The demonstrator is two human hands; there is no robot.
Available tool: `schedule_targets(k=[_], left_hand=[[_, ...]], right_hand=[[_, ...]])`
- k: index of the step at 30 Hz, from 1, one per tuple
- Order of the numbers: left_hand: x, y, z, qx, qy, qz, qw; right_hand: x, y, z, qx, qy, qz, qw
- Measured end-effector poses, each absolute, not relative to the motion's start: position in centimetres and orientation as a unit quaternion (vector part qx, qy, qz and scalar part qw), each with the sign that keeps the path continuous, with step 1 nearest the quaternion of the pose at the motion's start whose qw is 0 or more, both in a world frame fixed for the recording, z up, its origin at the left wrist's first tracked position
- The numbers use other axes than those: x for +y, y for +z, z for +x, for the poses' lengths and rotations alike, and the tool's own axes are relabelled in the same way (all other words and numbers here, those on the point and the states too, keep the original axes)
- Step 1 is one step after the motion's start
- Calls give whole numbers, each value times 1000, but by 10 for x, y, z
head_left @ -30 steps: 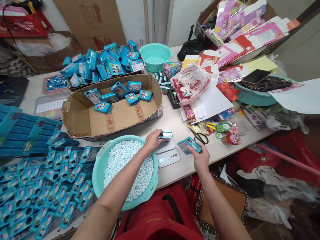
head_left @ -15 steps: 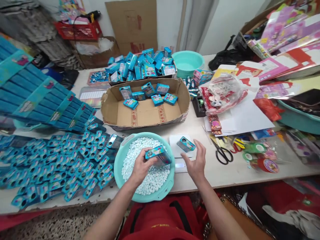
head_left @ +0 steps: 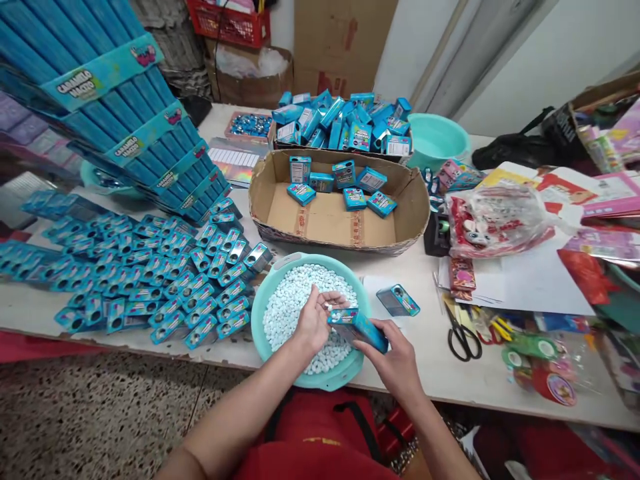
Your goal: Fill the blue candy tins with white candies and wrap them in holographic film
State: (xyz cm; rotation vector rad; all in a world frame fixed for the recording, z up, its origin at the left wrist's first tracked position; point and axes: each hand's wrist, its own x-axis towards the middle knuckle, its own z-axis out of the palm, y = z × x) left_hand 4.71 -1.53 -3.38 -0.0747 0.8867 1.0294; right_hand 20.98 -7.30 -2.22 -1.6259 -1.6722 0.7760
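Observation:
A blue cardboard candy box (head_left: 357, 327) is tilted over the aqua basin (head_left: 262, 350), its opening turned toward my left hand. My right hand (head_left: 393, 353) grips this box by its right end. My left hand (head_left: 313, 323) is palm up at the box's opening, with fingers stretched out. White candies (head_left: 295, 293) fill the basin. Some pale pieces show by my left fingers, but I cannot tell whether they rest in the palm. A second blue box (head_left: 397, 300) stands on the white scale (head_left: 375, 283) just beyond my right hand.
Many blue boxes with round openings (head_left: 175, 280) stand at left, below a tall blue display stack (head_left: 125, 113). A cardboard tray (head_left: 320, 223) holds several boxes; a fuller carton stands behind. Black scissors (head_left: 465, 340), tape rolls (head_left: 545, 350) and a plastic bag (head_left: 505, 220) lie right.
The held box has passed from my left hand to my right and moved right. My right hand has left the box on the scale. My left hand has opened. The view has shifted left.

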Motion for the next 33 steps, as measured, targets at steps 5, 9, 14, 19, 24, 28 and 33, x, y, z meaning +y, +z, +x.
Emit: schedule_targets(k=[5,9,14,19,24,28,33], left_hand=[[-18,-31,48,411,477,-68,774],[-17,-32,43,418,487,-44,765],[-16,-43,22,549,422,258,674],[-26,-9,-5,487,308,594,562],[-47,33,-23,475,224,745,410],[-69,47,-85,657,240,669,253],[-118,61,-210,928,86,361,41]], right_hand=[[-74,-24,208,-629,311,-629,334],[-75,-24,208,-584,347,-640,360],[-78,-31,212,-452,463,-642,410],[-79,-44,198,-391,509,-630,437],[-77,-51,149,-467,536,-556,430],[-66,-42,139,-505,481,-577,426],[-53,-19,182,-413,375,-740,376]])
